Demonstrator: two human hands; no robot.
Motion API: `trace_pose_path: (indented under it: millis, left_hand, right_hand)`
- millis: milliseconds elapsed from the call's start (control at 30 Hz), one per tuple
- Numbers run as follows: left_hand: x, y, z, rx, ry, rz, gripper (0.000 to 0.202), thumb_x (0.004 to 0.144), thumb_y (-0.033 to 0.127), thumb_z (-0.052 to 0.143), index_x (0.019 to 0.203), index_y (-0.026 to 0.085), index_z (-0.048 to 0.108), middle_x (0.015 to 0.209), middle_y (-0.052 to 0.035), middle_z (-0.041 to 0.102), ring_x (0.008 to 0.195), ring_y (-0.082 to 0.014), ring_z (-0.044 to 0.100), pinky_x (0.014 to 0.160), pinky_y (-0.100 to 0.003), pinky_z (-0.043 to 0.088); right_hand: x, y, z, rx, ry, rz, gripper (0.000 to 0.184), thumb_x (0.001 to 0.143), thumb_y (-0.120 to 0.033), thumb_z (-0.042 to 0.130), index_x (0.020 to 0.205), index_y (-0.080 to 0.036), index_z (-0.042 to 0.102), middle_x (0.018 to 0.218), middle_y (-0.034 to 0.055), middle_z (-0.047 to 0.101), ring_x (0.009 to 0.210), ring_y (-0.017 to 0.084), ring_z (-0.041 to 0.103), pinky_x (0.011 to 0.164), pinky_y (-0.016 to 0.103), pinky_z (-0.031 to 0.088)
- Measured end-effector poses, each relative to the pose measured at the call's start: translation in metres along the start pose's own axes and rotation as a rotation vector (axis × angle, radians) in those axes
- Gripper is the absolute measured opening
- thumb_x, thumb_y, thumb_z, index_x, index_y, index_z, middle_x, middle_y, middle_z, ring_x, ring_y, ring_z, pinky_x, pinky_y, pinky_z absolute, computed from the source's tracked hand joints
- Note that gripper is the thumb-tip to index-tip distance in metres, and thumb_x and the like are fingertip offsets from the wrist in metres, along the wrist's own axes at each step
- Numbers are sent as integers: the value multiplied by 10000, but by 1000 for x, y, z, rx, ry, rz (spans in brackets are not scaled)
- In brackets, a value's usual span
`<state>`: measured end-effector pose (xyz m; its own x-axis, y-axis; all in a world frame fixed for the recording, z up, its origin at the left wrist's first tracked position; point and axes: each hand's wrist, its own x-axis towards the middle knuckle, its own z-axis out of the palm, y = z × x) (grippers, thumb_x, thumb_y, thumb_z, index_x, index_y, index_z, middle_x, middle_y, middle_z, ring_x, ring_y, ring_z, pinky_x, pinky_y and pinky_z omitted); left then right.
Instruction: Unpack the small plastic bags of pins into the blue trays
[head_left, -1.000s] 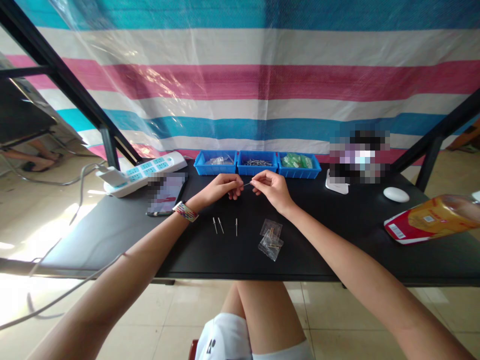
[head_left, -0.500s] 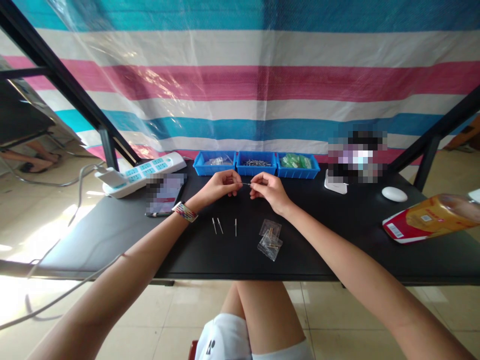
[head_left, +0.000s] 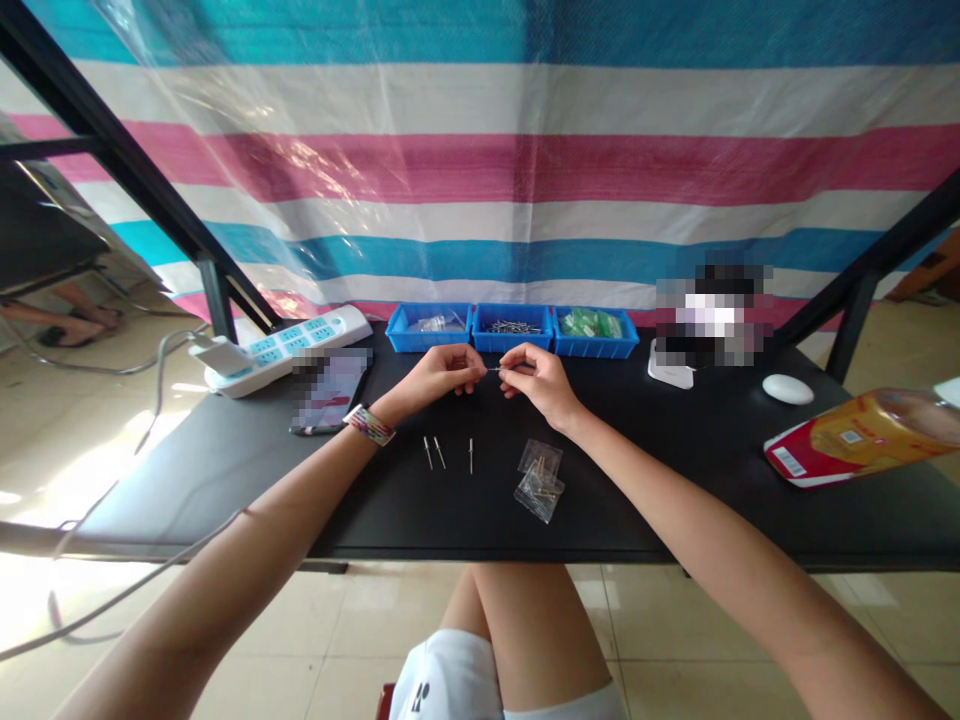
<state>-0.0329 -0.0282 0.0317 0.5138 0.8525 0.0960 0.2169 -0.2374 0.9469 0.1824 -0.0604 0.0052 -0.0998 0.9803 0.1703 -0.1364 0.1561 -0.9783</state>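
My left hand point(head_left: 444, 373) and my right hand point(head_left: 537, 378) meet above the black table point(head_left: 675, 470), just in front of the blue bins. Both pinch the ends of one thin metal pin point(head_left: 493, 369) held level between them. My left wrist carries a multicoloured band point(head_left: 370, 423). On the table below the hands lie three loose metal pins point(head_left: 447, 453) side by side. To their right are two small clear plastic bags point(head_left: 541, 477) with small parts inside.
Three blue bins point(head_left: 514, 327) line the table's back edge. A white power strip point(head_left: 281, 346) and a phone point(head_left: 328, 390) lie at the left. A white mouse point(head_left: 787, 389) and a red and yellow packet point(head_left: 862, 438) sit at the right. A striped tarp hangs behind.
The two hands have drawn slightly closer on the pin. Otherwise nothing has visibly moved.
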Motion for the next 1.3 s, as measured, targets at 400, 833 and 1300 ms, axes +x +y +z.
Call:
trace_pose_path:
  millis: [400,833,1300]
  left_hand:
    - [-2,1,1,-44,18,11,366,809,439,859,902,156,648,725,-1,657,625,-114,632,570,-209,477]
    - [-2,2,-1,-274,-24,34,336,833,341,767,1061,167,593,755,10,670,592,-130,644,517,-217,452]
    - [-3,2,-4,-263,0,44,275,848,328,745,1030,165,621,742,13,654,592,-120,614,566,-235,457]
  right_hand:
    - [-3,-6,-1,150,-40,148,239,689,-299,827,800,-204,638,691,-42,644,594,112,628,515,216,557]
    - [13,-23,-19,424,113,285,318,803,-204,779,1117,-236,738,893,0,789,621,106,674,557,217,575]
    - [-31,-15,11,-607,-680,-372,196,869,-108,743,953,-230,870,902,18,661,771,129,606,741,264,464]
